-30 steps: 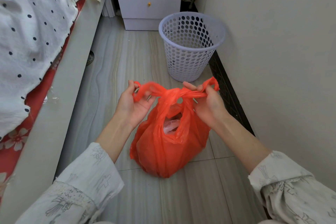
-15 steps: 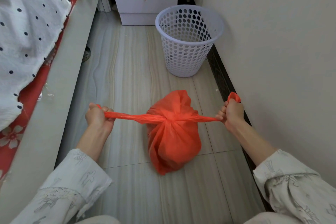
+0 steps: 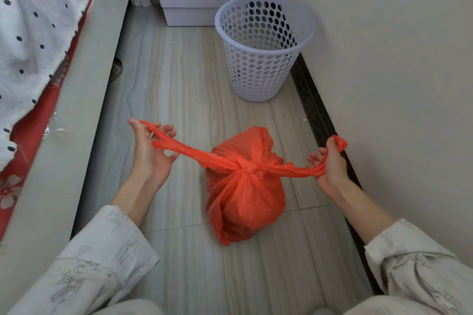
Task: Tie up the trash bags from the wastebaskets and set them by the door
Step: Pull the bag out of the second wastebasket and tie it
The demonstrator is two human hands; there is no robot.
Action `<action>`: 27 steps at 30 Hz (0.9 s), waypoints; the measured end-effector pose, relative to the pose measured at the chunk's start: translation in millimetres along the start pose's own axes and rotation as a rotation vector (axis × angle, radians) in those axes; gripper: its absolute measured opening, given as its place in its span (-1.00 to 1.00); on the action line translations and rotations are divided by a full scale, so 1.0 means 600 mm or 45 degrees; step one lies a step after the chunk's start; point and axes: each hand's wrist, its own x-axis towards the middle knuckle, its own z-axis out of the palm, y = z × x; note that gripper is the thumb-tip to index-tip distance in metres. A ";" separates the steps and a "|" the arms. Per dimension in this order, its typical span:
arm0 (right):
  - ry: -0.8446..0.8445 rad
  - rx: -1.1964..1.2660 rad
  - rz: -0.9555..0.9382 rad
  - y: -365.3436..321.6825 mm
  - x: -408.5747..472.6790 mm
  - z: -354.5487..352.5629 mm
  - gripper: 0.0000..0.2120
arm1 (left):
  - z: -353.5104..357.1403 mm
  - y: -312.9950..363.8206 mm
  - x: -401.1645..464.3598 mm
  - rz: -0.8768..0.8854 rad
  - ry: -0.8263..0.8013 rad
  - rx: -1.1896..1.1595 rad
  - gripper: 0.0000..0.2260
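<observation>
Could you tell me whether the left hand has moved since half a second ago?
Yes. The left hand has shifted right, away from the bed frame toward the bag, its fingers loosening.

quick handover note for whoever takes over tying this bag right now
Left hand: fingers loosening, one bag handle draped across the palm.
Right hand: shut on the other handle.
Orange trash bag: on the floor between the hands, one knot cinched at its neck.
Wastebasket: by the wall, no liner visible.
Done: first knot.
Left: a second knot if wanted, then carry the bag to the door, not in view.
</observation>
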 end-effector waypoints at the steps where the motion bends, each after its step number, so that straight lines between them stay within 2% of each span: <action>1: -0.026 0.024 -0.009 0.009 -0.006 0.001 -0.49 | 0.003 -0.007 -0.005 -0.039 -0.051 -0.063 -0.45; 2: -0.039 0.058 -0.005 0.019 -0.014 0.002 -0.38 | 0.005 -0.014 -0.010 -0.086 -0.103 -0.130 -0.35; 4: -0.084 0.118 0.063 0.043 -0.029 0.004 -0.31 | 0.012 -0.023 -0.023 -0.175 -0.164 -0.229 -0.25; 5: -0.123 0.092 0.098 0.056 -0.036 0.006 -0.31 | 0.016 -0.030 -0.029 -0.212 -0.179 -0.238 -0.28; 7: -0.201 -0.066 0.086 0.077 -0.050 0.013 -0.43 | 0.026 -0.053 -0.042 -0.257 -0.214 -0.138 -0.50; 9: -0.244 -0.260 -0.113 0.078 -0.066 0.028 -0.66 | 0.039 -0.075 -0.056 -0.224 -0.274 0.017 -0.69; 11: -0.206 -0.442 -0.340 0.069 -0.074 0.047 -0.79 | 0.056 -0.091 -0.065 -0.102 -0.288 0.193 -0.76; 14: -0.178 -0.461 -0.486 0.057 -0.080 0.067 -0.68 | 0.075 -0.095 -0.078 0.088 -0.199 0.292 -0.70; 18: -0.271 -0.101 -0.371 0.034 -0.083 0.083 -0.50 | 0.088 -0.080 -0.080 0.166 -0.214 0.087 -0.66; 21: -0.348 0.405 -0.073 -0.002 -0.079 0.093 -0.57 | 0.092 -0.065 -0.081 -0.012 -0.341 -0.138 -0.65; 23: -0.373 0.674 0.162 -0.017 -0.076 0.094 -0.62 | 0.094 -0.063 -0.082 -0.073 -0.374 -0.110 -0.65; 27: -0.274 0.671 0.356 0.002 -0.057 0.073 -0.65 | 0.094 -0.071 -0.084 -0.039 -0.337 0.187 -0.65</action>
